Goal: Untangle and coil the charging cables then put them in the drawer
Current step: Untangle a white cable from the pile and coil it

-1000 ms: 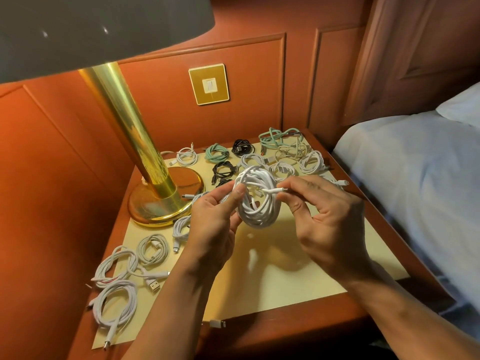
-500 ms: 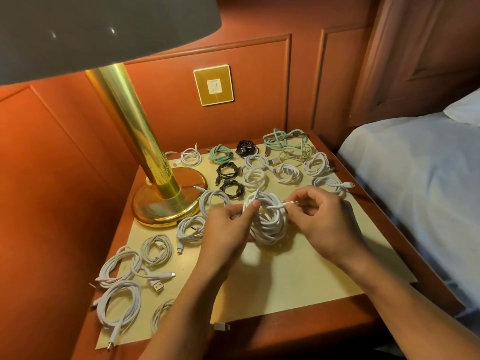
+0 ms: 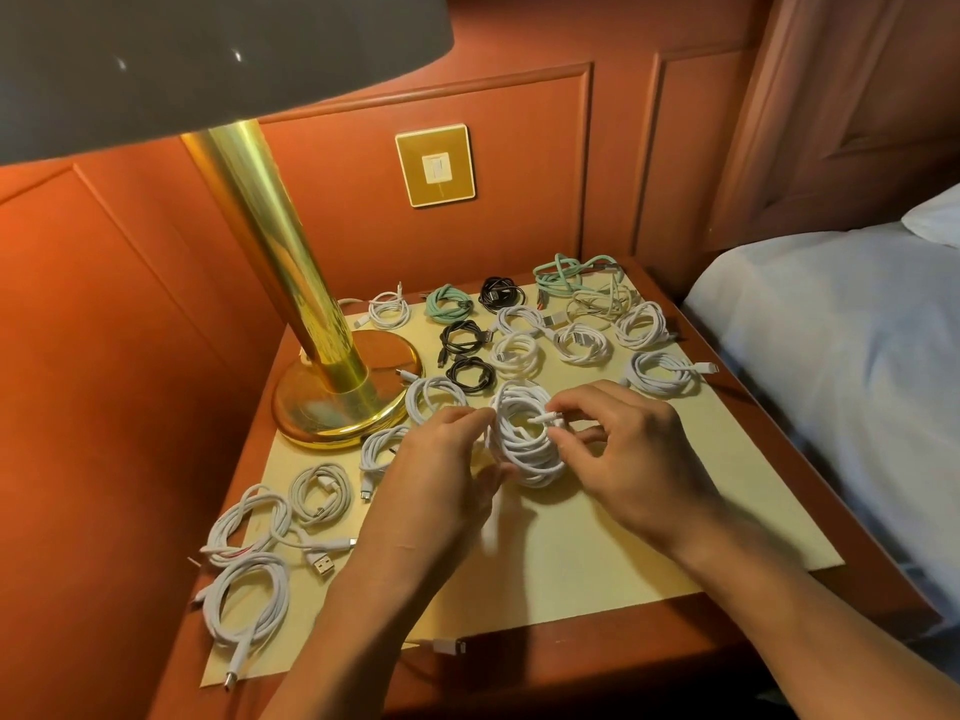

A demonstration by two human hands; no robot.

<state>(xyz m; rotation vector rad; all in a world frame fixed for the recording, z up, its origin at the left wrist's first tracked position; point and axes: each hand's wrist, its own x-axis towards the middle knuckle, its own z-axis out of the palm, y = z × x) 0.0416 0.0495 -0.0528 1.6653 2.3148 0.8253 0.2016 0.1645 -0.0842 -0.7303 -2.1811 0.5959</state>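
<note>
A thick white coiled cable (image 3: 524,439) stands nearly upright just above the cream mat (image 3: 597,553) at mid table. My left hand (image 3: 441,475) grips the coil's left side, fingers curled round the loops. My right hand (image 3: 618,449) pinches the cable's white plug end against the coil's right side. Several other coiled cables lie around: white ones (image 3: 660,374) at the back right and white ones (image 3: 249,605) at the front left, black ones (image 3: 470,374) and teal ones (image 3: 447,304) toward the back. No drawer is in view.
A brass lamp (image 3: 337,387) stands at the table's left, its grey shade overhead. A tangled teal and white bundle (image 3: 582,283) sits in the far right corner. A bed (image 3: 841,366) adjoins the right edge. A loose white plug (image 3: 447,645) lies on the wooden front edge.
Both hands have lowered the white coil toward the mat and moved it away from me. The grip on coil and plug end is unchanged.
</note>
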